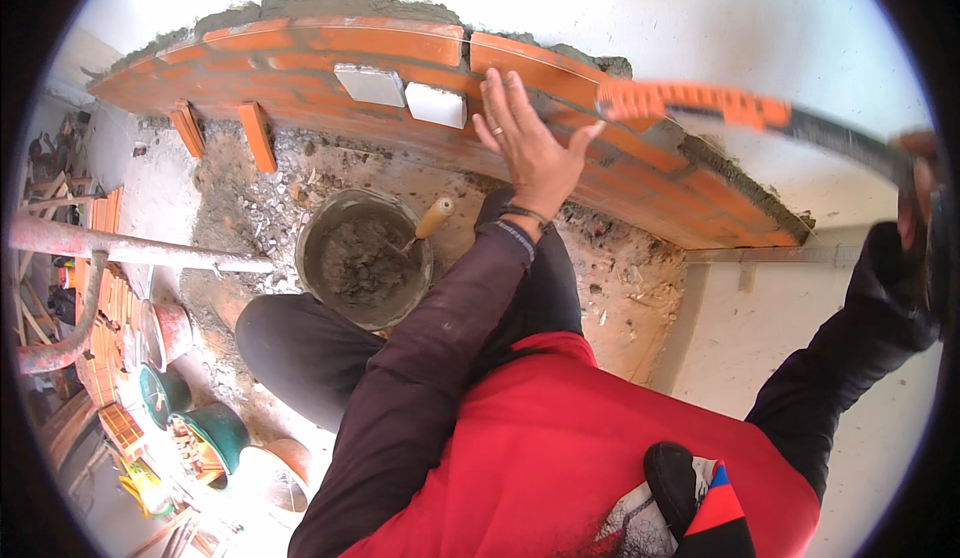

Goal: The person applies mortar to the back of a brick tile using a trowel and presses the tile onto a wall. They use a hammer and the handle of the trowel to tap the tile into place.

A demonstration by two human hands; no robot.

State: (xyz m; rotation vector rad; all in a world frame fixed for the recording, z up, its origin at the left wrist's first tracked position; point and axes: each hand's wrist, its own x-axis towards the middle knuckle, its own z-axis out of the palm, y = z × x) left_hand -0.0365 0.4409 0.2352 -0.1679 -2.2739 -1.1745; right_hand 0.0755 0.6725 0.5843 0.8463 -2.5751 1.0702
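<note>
The left hand's fingers (515,108) are straight and only slightly parted, thumb spread wide, gripping nothing. The left hand (540,163) lies palm toward the low brick wall, fingertips over an orange clay brick (540,70) in the top course, probably to steady it; whether they press cannot be told. The right hand (915,193), blurred at the far right, seems to have its fingers closed round the dark end of a long orange-and-black tool (740,113). The tool's ribbed orange end reaches left to the brick beside the thumb, though contact is unclear.

A thin pale string (400,30) runs along the top course, likely as a guide for level. Left of the fingers, two flat white squares (437,106) sit against the wall's face.

Nearer, a round bucket (305,248) of grey mortar (360,268) stands beyond the left knee, presumably for easy reach. A trowel with a yellowish handle (435,218) rests in it, handle up toward the right, ready to grasp. Farther left, narrow orange brick pieces (257,138) lean against the wall, and green tubs (215,428) stand at the near left.
</note>
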